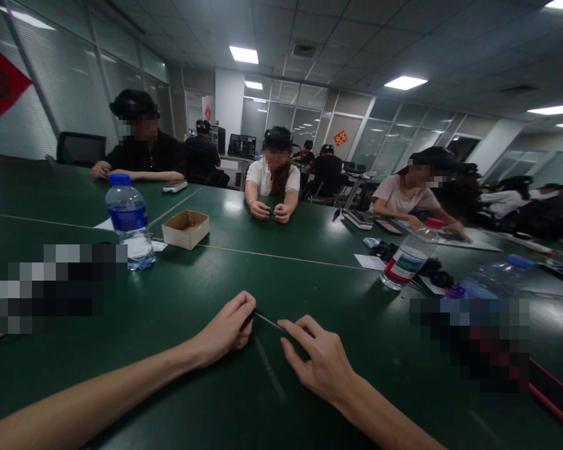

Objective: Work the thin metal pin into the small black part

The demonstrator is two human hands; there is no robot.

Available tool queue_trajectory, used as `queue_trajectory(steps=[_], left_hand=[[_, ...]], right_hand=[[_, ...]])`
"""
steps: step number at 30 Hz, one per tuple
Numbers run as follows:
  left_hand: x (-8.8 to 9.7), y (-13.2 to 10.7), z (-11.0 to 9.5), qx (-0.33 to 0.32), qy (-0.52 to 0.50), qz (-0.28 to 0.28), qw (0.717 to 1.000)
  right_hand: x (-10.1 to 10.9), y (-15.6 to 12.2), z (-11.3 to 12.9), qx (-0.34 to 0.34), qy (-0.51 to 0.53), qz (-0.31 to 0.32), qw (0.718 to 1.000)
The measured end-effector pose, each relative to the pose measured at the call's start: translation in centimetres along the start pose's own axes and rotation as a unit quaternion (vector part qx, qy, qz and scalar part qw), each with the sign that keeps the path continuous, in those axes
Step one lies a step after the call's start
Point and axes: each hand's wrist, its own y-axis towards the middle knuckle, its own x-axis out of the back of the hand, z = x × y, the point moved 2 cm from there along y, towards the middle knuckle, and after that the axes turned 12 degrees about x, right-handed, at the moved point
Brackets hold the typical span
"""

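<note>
My left hand [232,325] is closed around the dark end of a thin metal rod [268,321], which looks like a small screwdriver; its grip is mostly hidden by the fingers. The bare rod points right and slightly down, just above the green table [206,400]. At its far end is my right hand [316,353], thumb and forefinger apart, with the forefinger's tip at or touching the rod. I cannot make out anything held in the right hand.
A small open cardboard box [186,231] and a blue-capped bottle [130,222] stand to the left. On the right are a red-capped bottle [410,256] and another bottle lying tilted [495,278]. Several people sit around; one opposite [274,181] holds something small and dark.
</note>
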Motion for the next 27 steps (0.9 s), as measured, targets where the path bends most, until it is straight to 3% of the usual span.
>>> queue_trajectory(steps=[16, 21, 27], left_hand=[[-0.6, -0.5, -0.5, -0.031, 0.129, -0.040, 0.990], [-0.8, -0.9, -0.9, -0.042, 0.148, -0.047, 0.987], [-0.6, -1.2, -1.1, -0.014, 0.152, 0.007, 0.988]], right_hand=[[-0.3, 0.2, 0.6, 0.029, -0.042, 0.007, 0.999], [-0.1, 0.0, 0.9, 0.075, -0.080, -0.003, 0.994], [0.2, -0.6, 0.6, 0.131, -0.087, -0.015, 0.987]])
